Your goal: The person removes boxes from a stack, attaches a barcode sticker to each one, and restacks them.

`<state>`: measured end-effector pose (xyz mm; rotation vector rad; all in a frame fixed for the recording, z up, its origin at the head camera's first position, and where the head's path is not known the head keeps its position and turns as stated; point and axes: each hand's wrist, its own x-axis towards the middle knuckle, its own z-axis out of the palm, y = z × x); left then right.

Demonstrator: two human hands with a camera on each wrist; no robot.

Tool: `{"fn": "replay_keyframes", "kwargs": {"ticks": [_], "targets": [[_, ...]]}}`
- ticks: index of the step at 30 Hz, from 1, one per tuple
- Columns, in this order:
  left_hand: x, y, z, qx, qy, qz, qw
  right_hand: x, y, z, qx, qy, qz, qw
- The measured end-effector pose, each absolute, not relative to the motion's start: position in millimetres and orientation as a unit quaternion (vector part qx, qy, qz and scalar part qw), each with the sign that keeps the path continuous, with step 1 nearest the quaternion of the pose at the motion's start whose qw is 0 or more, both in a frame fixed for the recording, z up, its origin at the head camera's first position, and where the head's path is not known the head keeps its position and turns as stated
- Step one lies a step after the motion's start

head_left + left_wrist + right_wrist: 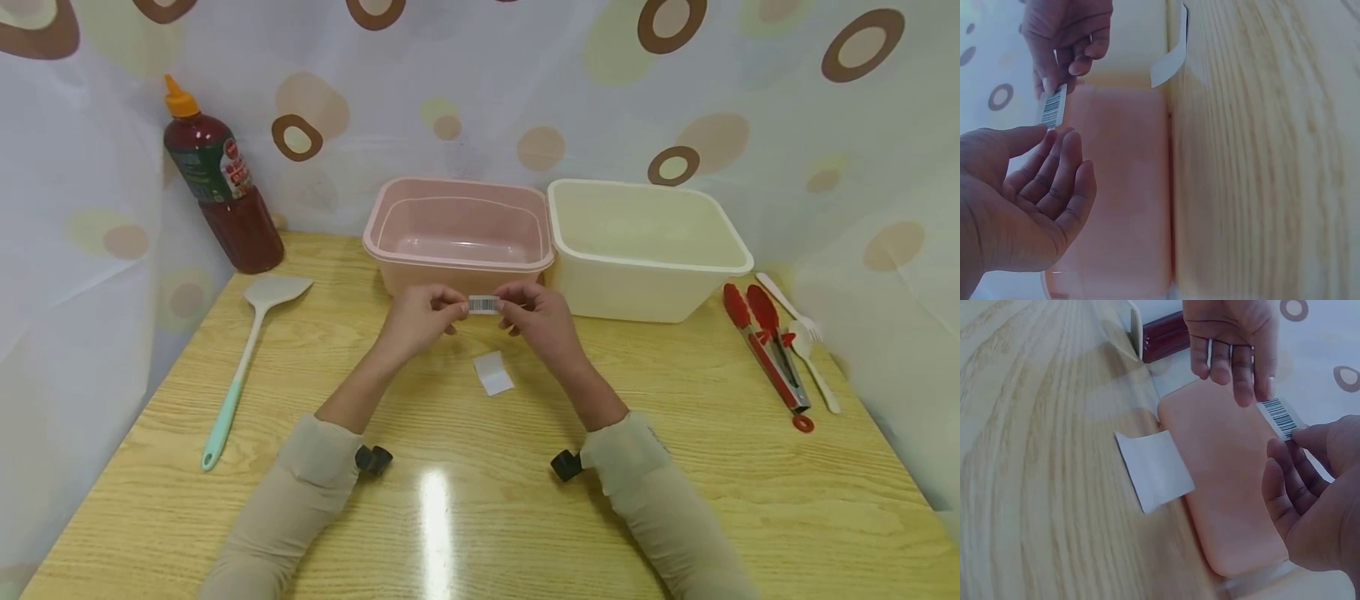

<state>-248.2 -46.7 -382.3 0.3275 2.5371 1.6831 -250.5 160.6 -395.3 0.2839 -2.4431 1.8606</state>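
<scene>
A small white barcode sticker (483,305) is stretched between both hands, just in front of the pink bin (465,265). My left hand (422,321) pinches its left end between thumb and forefinger. The right hand (543,323) pinches the opposite end the same way. In the left wrist view the black bars of the barcode label (1053,111) show clearly between the thumbs. A creased piece of white paper (492,372) lies on the table below the hands; the right wrist view shows this paper (1155,470) with one edge bent up.
A cream bin (630,287) stands right of the pink one. At left are a tilted red sauce bottle (225,183) and a turner (255,333) with a mint handle. Red-tipped tongs (768,354), a white fork (787,304) and a white spoon (813,364) lie at right.
</scene>
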Motion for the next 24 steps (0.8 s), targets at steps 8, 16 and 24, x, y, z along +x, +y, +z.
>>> {"fn": "replay_keyframes", "kwargs": {"ticks": [8,16,24], "targets": [[-252,-52,-383,0.078,0.834,0.545,0.029,-256,145,-402,0.082,-0.784,0.614,0.038],[-258,-60,-386,0.051,0.844,0.533,0.025,-259,132,-406,0.064,-0.776,0.626,0.027],[-261,-64,-389,0.047,0.86,0.508,0.023,-262,122,-411,0.009,-0.784,0.62,0.014]]}}
